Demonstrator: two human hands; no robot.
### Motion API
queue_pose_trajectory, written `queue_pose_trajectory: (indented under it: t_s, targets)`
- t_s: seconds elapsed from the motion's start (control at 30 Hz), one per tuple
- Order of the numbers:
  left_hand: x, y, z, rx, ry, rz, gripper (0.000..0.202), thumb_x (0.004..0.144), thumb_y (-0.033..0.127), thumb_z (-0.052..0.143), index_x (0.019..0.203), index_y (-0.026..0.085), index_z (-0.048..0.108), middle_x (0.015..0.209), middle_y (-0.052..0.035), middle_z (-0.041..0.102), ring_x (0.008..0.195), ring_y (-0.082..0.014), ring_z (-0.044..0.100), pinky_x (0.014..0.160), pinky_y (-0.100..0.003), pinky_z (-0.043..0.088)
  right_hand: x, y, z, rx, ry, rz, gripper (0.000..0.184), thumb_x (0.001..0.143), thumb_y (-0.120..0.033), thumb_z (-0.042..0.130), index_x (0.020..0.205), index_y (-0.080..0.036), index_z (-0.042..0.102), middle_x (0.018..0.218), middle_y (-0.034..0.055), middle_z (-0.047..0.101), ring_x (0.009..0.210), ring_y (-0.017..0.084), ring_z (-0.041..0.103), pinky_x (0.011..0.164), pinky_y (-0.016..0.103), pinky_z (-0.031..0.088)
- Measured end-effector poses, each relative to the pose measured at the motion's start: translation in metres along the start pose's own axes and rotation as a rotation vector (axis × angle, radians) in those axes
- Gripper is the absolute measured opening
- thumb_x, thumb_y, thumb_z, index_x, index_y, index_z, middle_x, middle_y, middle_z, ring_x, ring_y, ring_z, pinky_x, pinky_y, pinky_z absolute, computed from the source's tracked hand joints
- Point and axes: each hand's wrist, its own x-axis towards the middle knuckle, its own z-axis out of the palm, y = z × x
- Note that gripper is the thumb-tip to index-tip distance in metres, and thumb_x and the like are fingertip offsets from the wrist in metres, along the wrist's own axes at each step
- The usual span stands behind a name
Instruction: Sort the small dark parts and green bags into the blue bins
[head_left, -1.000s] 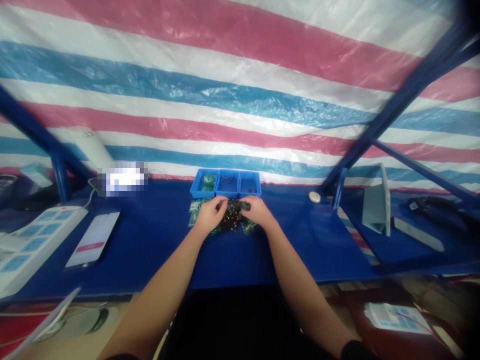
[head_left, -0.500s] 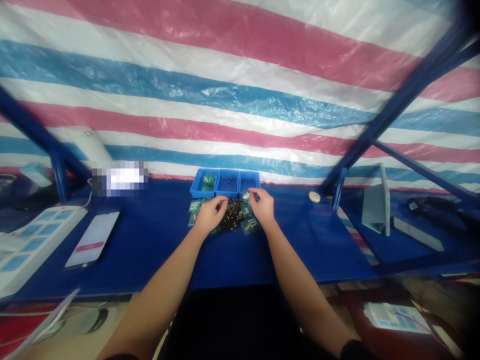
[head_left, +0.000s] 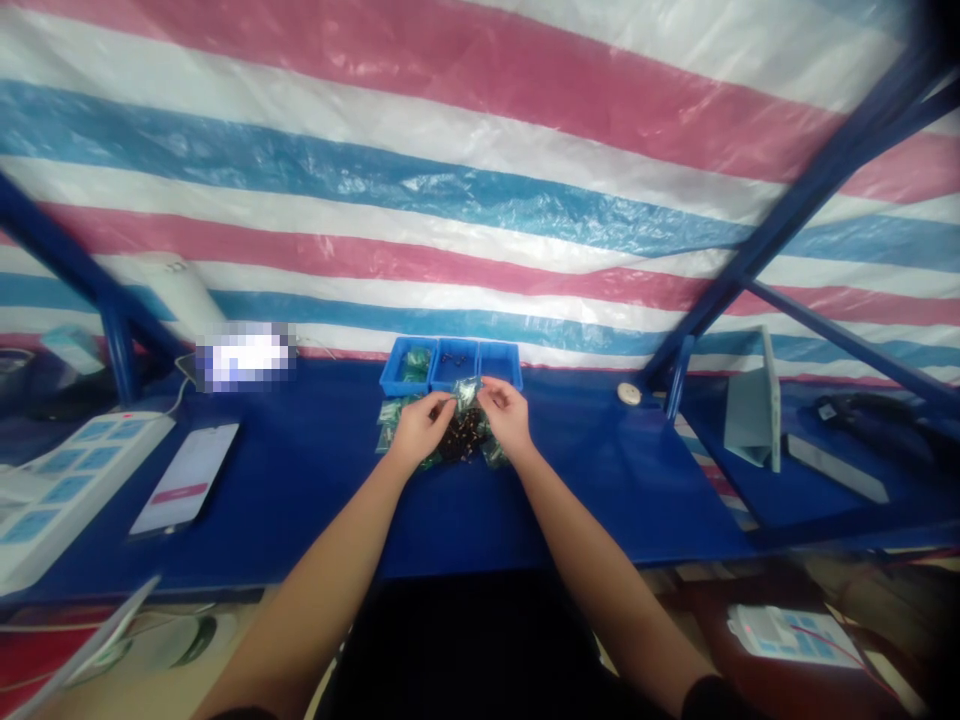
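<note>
A small clear green bag [head_left: 466,391] is pinched between my left hand [head_left: 418,429] and my right hand [head_left: 507,418], just above the blue table [head_left: 315,480]. Below the hands lies a dark heap of small parts [head_left: 457,437] with more green bags [head_left: 390,412] around it. Right behind stands a blue tray [head_left: 452,366] with three compartments; the left one holds green bags and the middle one a few dark bits.
A phone [head_left: 187,478] with a lit screen and a white power strip [head_left: 60,490] lie at the left. A small round disc [head_left: 628,393] and a grey upright panel [head_left: 754,405] stand at the right. Blue frame posts rise on both sides against striped plastic sheeting.
My right hand lifted off the heap, went toward the tray's right side, then came back to the middle with a green bag. My left hand now pinches that bag too.
</note>
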Motion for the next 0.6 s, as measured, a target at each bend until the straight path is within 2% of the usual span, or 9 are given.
queue_pose_trajectory:
  t_s: [0.23, 0.6]
  targets:
    - [0.0007, 0.0006, -0.0017, -0.012, 0.069, -0.029, 0.026, 0.091, 0.043, 0.05, 0.095, 0.021, 0.063, 0.064, 0.0025, 0.058, 0.056, -0.0124, 0.052, 0.058, -0.024, 0.041, -0.0003, -0.0034, -0.0024, -0.072, -0.017, 0.014, 0.026, 0.076, -0.034, 0.069, 0.095, -0.017, 0.072, 0.088, 0.006, 0.074, 0.08, 0.019, 0.068, 0.079, 0.033, 0.056]
    - [0.0014, 0.0006, -0.0037, -0.026, 0.058, -0.043, 0.027, 0.091, 0.043, 0.05, 0.089, 0.02, 0.064, 0.065, 0.0025, 0.059, 0.058, -0.012, 0.052, 0.059, -0.024, 0.041, 0.0005, -0.0017, -0.0047, -0.135, -0.065, -0.015, 0.025, 0.079, -0.034, 0.067, 0.097, -0.019, 0.074, 0.096, 0.0051, 0.074, 0.084, 0.02, 0.069, 0.081, 0.033, 0.056]
